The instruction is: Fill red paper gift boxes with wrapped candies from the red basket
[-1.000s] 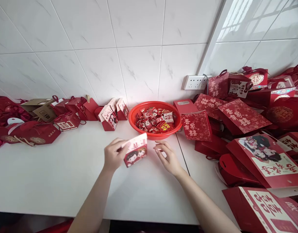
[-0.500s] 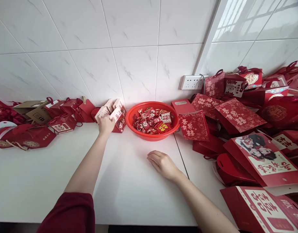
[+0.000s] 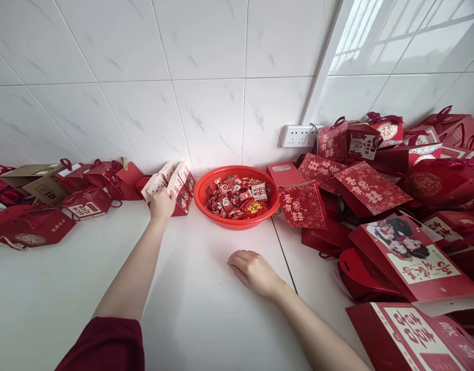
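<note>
While your left hand [image 3: 162, 205] touches the small boxes [image 3: 183, 199] beside the basket [image 3: 237, 224], whether pinching one I cannot tell, your right hand [image 3: 255, 271] curls over the bench [image 3: 206, 314], the box pile [image 3: 418, 257] crowding its right.

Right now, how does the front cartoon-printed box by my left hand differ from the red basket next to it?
The box has a slanted whitish top over a printed red body; the basket is plain bright red. The box is small and angular, while the basket is wider and rounded. The basket is open, showing wrapped sweets; the box's contents aren't visible. Both stand on the white table.
</note>
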A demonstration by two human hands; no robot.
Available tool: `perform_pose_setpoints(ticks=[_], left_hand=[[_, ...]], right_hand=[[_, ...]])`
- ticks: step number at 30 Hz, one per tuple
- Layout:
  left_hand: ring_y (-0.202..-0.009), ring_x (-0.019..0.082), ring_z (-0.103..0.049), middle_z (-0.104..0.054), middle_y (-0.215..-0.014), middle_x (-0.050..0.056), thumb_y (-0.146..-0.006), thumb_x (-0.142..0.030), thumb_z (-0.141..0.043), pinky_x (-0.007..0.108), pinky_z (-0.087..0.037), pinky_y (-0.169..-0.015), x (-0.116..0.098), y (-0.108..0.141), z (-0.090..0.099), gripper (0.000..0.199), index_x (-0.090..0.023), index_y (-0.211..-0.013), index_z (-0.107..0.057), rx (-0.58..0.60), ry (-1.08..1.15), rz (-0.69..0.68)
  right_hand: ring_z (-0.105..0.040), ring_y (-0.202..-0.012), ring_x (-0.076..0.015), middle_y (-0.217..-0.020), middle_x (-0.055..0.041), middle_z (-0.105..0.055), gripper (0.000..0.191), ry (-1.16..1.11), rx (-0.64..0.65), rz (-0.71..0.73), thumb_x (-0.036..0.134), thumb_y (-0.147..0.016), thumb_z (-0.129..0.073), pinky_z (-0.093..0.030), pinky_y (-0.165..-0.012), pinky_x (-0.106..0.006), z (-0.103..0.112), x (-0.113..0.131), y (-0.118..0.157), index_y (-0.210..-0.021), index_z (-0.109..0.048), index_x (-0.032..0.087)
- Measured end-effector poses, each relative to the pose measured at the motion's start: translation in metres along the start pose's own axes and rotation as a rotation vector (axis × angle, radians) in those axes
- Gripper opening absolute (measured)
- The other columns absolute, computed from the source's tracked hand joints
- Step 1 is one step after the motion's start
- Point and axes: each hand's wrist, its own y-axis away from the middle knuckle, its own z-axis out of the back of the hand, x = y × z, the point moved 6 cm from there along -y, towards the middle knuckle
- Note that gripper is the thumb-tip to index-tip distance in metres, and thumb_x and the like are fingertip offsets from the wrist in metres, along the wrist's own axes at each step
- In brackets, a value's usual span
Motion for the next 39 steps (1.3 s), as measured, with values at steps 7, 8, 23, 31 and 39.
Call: perform_pose_setpoints(ticks=[7, 8, 23, 31, 39], left_hand=[[-0.126, 0.041, -0.048, -0.044, -0.139, 0.025, -0.087, -0.042, -0.058, 0.053, -0.048, -0.096, -0.016, 0.03, 0.032, 0.068, -0.011, -0.144, -0.037, -0.182, 0.096, -0.06], [-0.132, 0.04, -0.043, -0.04, -0.143, 0.024, -0.087, -0.041, -0.059, 0.052, -0.044, -0.103, -0.023, 0.045, 0.037, 0.069, -0.011, -0.145, -0.036, -0.256, 0.136, -0.133], [-0.152, 0.029, -0.021, -0.027, -0.162, 0.008, -0.099, -0.044, -0.037, 0.055, -0.016, -0.123, -0.04, 0.196, -0.058, 0.058, -0.024, -0.153, -0.034, 0.543, 0.191, -0.545], [-0.15, 0.029, -0.025, -0.033, -0.16, 0.009, -0.098, -0.043, -0.042, 0.054, -0.019, -0.123, -0.041, 0.199, -0.051, 0.054, -0.022, -0.148, -0.043, 0.513, 0.245, -0.531], [-0.127, 0.023, -0.054, -0.055, -0.137, 0.009, -0.096, -0.027, -0.049, 0.04, -0.045, -0.109, -0.068, 0.2, 0.044, 0.033, -0.024, -0.129, -0.055, 0.155, 0.5, -0.499]], right_hand=[[-0.067, -0.084, -0.0193, -0.097, -0.006, -0.071, 0.018, 0.033, 0.053, -0.028, 0.015, -0.099, -0.045, -0.052, -0.077, -0.032, -0.001, -0.003, -0.003, -0.099, -0.062, 0.02], [-0.067, -0.085, -0.0194, -0.098, -0.0061, -0.071, 0.017, 0.03, 0.057, -0.033, 0.015, -0.098, -0.046, -0.052, -0.078, -0.032, -0.001, -0.004, -0.004, -0.1, -0.062, 0.02], [-0.049, -0.129, -0.0294, -0.135, -0.0155, -0.055, 0.024, 0.376, -0.968, -0.387, 0.024, -0.093, -0.051, -0.04, -0.108, -0.053, 0.182, -0.062, 0.019, -0.113, -0.064, 0.022], [-0.06, -0.112, -0.0335, -0.117, -0.0175, -0.068, 0.068, 0.187, -0.812, -0.768, 0.027, -0.078, -0.069, -0.046, -0.097, -0.051, 0.227, -0.117, 0.024, -0.14, -0.046, 0.011], [-0.06, -0.068, -0.017, -0.083, -0.0039, -0.069, 0.016, 0.069, -0.659, -0.406, 0.035, -0.085, -0.066, -0.047, -0.067, -0.029, 0.217, -0.001, 0.014, -0.087, -0.073, 0.02]])
